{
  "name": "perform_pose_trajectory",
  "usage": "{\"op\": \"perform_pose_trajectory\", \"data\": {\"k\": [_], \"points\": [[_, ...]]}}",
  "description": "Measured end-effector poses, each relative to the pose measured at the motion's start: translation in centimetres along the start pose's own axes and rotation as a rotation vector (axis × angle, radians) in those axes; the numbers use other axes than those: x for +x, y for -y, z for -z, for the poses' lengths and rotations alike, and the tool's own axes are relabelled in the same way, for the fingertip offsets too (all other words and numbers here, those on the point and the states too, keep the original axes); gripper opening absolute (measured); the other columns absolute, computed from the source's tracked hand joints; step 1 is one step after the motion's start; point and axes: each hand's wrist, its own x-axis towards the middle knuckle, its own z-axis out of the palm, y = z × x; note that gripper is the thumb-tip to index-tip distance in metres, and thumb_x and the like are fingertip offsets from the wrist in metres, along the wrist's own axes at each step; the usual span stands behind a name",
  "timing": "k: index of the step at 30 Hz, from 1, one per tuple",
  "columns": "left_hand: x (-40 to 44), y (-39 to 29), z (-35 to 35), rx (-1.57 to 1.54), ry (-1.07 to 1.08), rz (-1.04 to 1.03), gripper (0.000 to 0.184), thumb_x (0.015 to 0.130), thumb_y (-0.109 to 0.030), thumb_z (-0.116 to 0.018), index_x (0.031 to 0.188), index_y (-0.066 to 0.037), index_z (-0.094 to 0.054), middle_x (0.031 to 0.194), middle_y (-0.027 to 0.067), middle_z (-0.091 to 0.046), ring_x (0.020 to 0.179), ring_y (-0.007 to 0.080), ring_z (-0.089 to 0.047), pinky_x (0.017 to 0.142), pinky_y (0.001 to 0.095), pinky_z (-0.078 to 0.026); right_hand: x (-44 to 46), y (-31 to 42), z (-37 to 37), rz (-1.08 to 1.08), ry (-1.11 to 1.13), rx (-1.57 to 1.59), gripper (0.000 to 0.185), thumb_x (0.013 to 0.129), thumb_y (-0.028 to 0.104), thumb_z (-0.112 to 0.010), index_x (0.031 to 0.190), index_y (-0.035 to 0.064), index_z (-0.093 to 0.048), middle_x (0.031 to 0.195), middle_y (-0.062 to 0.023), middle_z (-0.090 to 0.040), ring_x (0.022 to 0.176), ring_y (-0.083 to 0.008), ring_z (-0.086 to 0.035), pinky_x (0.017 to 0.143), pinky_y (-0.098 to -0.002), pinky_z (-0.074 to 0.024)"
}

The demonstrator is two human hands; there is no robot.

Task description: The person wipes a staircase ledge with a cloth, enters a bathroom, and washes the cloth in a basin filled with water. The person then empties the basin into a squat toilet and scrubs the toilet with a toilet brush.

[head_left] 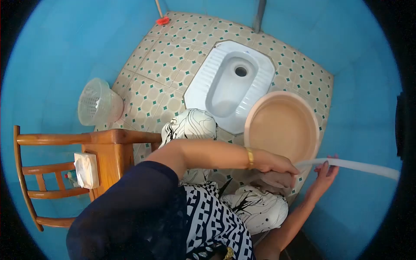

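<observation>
White hose [366,167] runs near the basin's rim [247,125], your right hand [324,177] closing its fingers round it. Your left hand [274,162] bunches its fingers by the hose's blurred end; whether they clamp it, I cannot tell. A loose right grip could let the hose slip to the floor [149,82].

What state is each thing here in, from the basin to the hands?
Basin: open-topped, on the floor; fill unclear.
Squat toilet: uncovered.
Plastic basket: open-topped.
Wooden chair: bearing a packet.
Packet: lying on the chair; open or sealed unclear.
White strip: extended, held up.
Right hand: closed on the strip.
Left hand: fingers curled by the strip's end; grip unclear.
</observation>
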Motion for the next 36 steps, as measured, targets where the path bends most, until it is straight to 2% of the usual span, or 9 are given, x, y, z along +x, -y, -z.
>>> {"op": "perform_pose_trajectory", "data": {"k": [5,10,13,19,21,24,25,27,36], "points": [[3.8,-1.7,-2.0,-0.295,-0.215,-0.465,0.050,0.080,-0.051,-0.044,0.108,-0.010,-0.050,0.109,0.0076,-0.046,0.100,0.0126,-0.042,0.080,0.0245,-0.037,0.3,1.6,-1.9,-0.025,0.174,0.110,0.025,0.084,0.020,-0.050,0.099,0.0004,-0.051,0.089,-0.0055,-0.053,0.077,-0.0108,-0.048,0.070,-0.0228,-0.0403],[5.0,-0.7,-0.8,-0.884,-0.175,-0.308,0.052,0.080,-0.052,-0.042,0.111,-0.010,-0.048,0.106,0.0058,-0.052,0.094,0.0158,-0.049,0.081,0.0290,-0.041,-0.1,2.7,-0.6,0.013,0.172,-0.041,0.022,0.082,0.017,-0.052,0.098,0.0011,-0.054,0.093,-0.0068,-0.053,0.085,-0.0135,-0.049,0.078,-0.0266,-0.0387],[6.0,-1.6,0.0,-1.250,0.037,-0.432,0.044,0.079,-0.048,-0.047,0.102,-0.010,-0.052,0.097,0.0079,-0.057,0.086,0.0214,-0.056,0.077,0.0372,-0.046,-0.2,3.8,1.1,-0.020,0.266,-0.161,0.026,0.082,0.011,-0.050,0.106,0.0009,-0.051,0.101,-0.0077,-0.053,0.091,-0.0134,-0.048,0.078,-0.0262,-0.0382],[2.8,-4.3,0.5,-1.166,-0.076,-0.292,0.049,0.080,-0.046,-0.046,0.112,-0.009,-0.044,0.113,0.0094,-0.049,0.104,0.0215,-0.048,0.089,0.0379,-0.038,0.3,16.7,7.1,0.664,-0.465,-0.486,0.033,0.083,0.010,-0.044,0.114,0.0004,-0.042,0.113,-0.0115,-0.047,0.100,-0.0196,-0.046,0.084,-0.0303,-0.0359],[-0.3,-5.1,-1.7,-0.911,-0.216,-0.506,0.048,0.082,-0.048,-0.041,0.103,-0.006,-0.051,0.109,0.0061,-0.051,0.102,0.0182,-0.047,0.089,0.0354,-0.038,0.9,20.8,8.2,0.809,-0.596,-0.508,0.032,0.082,0.008,-0.043,0.113,0.0003,-0.043,0.112,-0.0116,-0.047,0.100,-0.0198,-0.046,0.084,-0.0308,-0.0362],[0.6,-4.6,-1.4,-0.758,-0.101,-0.403,0.047,0.085,-0.047,-0.031,0.117,-0.013,-0.040,0.121,0.0022,-0.042,0.113,0.0159,-0.038,0.095,0.0370,-0.028,1.0,27.6,9.3,1.059,-0.808,-0.493,0.031,0.080,0.004,-0.042,0.110,-0.0003,-0.043,0.109,-0.0118,-0.047,0.101,-0.0203,-0.044,0.086,-0.0313,-0.0342],[0.8,-5.5,-2.1,-0.704,-0.378,-0.325,0.044,0.085,-0.045,-0.035,0.113,-0.014,-0.045,0.115,0.0012,-0.048,0.111,0.0152,-0.040,0.094,0.0366,-0.029,1.4,29.3,10.2,1.118,-0.845,-0.458,0.031,0.080,0.004,-0.042,0.111,-0.0007,-0.042,0.109,-0.0120,-0.046,0.102,-0.0203,-0.042,0.087,-0.0313,-0.0327],[3.4,-4.3,-0.5,-0.961,-0.240,-0.323,0.032,0.081,-0.035,-0.047,0.098,-0.009,-0.056,0.096,0.0033,-0.058,0.093,0.0176,-0.052,0.084,0.0334,-0.040,2.1,32.9,11.7,1.216,-0.893,-0.442,0.033,0.080,0.005,-0.042,0.113,-0.0013,-0.039,0.110,-0.0127,-0.043,0.104,-0.0204,-0.039,0.090,-0.0314,-0.0299],[3.5,-3.3,1.0,-1.000,-0.171,-0.335,0.035,0.080,-0.035,-0.050,0.097,-0.005,-0.057,0.097,0.0081,-0.058,0.088,0.0223,-0.054,0.081,0.0327,-0.043,7.6,44.2,12.7,1.368,-0.912,-0.261,0.048,0.081,0.024,-0.046,0.117,-0.0046,-0.031,0.117,-0.0160,-0.034,0.112,-0.0232,-0.030,0.093,-0.0333,-0.0260]]}}
